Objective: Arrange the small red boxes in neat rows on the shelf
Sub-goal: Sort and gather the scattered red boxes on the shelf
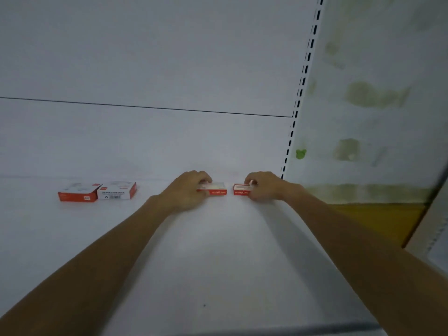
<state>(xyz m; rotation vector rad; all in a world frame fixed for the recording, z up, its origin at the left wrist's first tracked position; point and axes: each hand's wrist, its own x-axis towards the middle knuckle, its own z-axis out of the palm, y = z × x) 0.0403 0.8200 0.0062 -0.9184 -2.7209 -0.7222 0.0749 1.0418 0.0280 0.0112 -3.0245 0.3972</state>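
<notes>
At 6 o'clock, shelf [218,275]; both forearms reach deep. L hand [188,190] grips red box A [218,190], fingers curled over top. R hand [263,187] pinches red box B [240,191] at its 3 o'clock, gap btwn. Judged: squaring a back row. At 9 o'clock, loose pair [117,191] touching, skewed.

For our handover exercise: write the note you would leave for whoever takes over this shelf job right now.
Left grip: curled on a red box at the back of the shelf.
Right grip: holds a second box, small gap between the two.
Far-left box and its neighbour lie side by side, skewed, away from the hands.
Done: held pair roughly level.
Left: bring the other two over, line up all four.
</notes>
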